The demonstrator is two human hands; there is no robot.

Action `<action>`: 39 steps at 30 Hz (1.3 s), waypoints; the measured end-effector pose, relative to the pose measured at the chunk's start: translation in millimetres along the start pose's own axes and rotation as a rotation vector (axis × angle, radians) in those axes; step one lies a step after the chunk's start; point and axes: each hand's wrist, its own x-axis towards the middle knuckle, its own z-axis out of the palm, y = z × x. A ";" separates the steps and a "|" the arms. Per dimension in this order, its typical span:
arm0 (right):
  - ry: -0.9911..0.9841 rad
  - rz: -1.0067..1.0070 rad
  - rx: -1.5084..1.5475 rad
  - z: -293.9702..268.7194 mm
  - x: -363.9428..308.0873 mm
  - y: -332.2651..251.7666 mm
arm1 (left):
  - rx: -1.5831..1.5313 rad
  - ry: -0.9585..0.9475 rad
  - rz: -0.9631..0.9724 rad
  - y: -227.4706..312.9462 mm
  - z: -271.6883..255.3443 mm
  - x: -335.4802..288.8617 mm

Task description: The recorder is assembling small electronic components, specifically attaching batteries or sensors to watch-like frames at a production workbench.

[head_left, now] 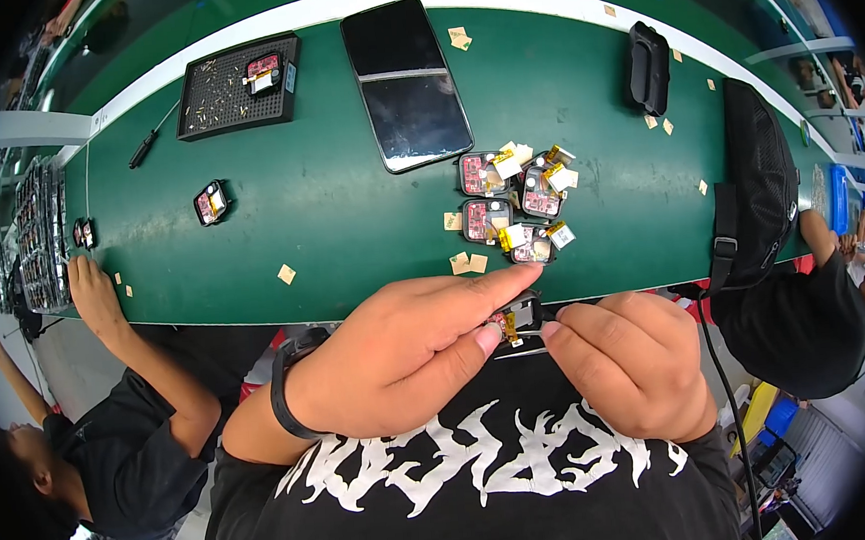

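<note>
Just off the table's near edge, my left hand (407, 337) grips a small black device housing (527, 311) between thumb and fingers. Part of a red circuit board and a yellow flex strip (513, 327) show inside it. My right hand (634, 356) is closed in a pinch at the housing's right side, on a thin silver tool (529, 333) whose tip reaches the strip; most of it is hidden. Just beyond my left fingertips lies a group of similar opened housings (487, 220) with red boards, several with small silver-and-yellow battery cells (560, 234) beside or on them.
A dark tablet (410, 91) lies at the back middle. Left of it are a black screw tray (239, 86), a screwdriver (144, 148) and another housing (211, 202). A black case (647, 69) and black bag (762, 182) lie right. Other people (104, 303) sit either side.
</note>
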 end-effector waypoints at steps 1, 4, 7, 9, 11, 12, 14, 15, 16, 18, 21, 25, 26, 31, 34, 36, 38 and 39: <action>0.000 -0.001 0.002 1.4 -0.5 0.4 | -0.043 -0.018 -0.043 1.7 -0.9 -0.1; 0.004 -0.015 0.045 1.9 -1.6 1.1 | -0.066 -0.015 -0.054 2.8 -0.6 1.0; -0.025 -0.010 0.070 -1.8 -0.2 0.8 | -0.040 -0.021 -0.050 2.1 0.0 1.2; -0.032 -0.026 0.074 -2.2 -0.3 0.5 | -0.035 -0.006 -0.027 -0.9 2.3 0.8; -0.041 -0.035 0.058 -3.0 0.1 0.2 | -0.031 0.010 -0.005 -1.9 3.3 0.7; -0.050 -0.045 0.039 -3.0 0.1 -0.2 | -0.022 0.022 -0.004 -2.0 3.3 0.7; -0.042 -0.050 0.020 -2.5 -0.4 -2.0 | -0.014 0.034 -0.003 -0.7 2.4 0.3; -0.033 -0.054 0.000 -2.6 -0.8 -2.3 | -0.017 0.019 -0.030 1.8 0.9 0.8; -0.033 -0.051 0.001 -2.6 -1.0 -2.1 | -0.020 0.005 -0.057 3.0 0.0 1.4; -0.032 -0.069 0.009 -2.1 -0.8 -1.8 | -0.024 0.008 -0.044 1.9 0.6 1.5; -0.064 -0.067 0.049 -3.5 -0.3 -1.2 | -0.019 0.014 -0.019 0.1 2.0 0.4; -0.091 -0.055 0.078 -4.8 1.1 -1.4 | -0.013 0.022 -0.017 -2.9 4.2 -0.6; -0.100 -0.060 0.090 -4.2 1.0 -1.8 | -0.013 0.022 -0.018 -3.2 4.4 -0.7; -0.112 -0.105 0.103 -0.6 -2.6 -1.7 | -0.003 -0.050 -0.072 -0.7 0.7 0.8; -0.103 -0.107 0.140 2.4 -4.4 -2.8 | -0.030 -0.057 -0.102 -1.3 0.6 0.0; -0.076 -0.113 0.136 5.5 -5.7 -4.6 | -0.038 -0.050 -0.098 -4.9 1.8 -1.0; -0.082 -0.121 0.133 6.2 -6.2 -4.8 | -0.046 -0.044 -0.093 -6.8 2.2 -1.9; -0.088 -0.128 0.126 6.3 -6.7 -4.7 | -0.065 -0.040 -0.104 -7.1 2.5 -2.0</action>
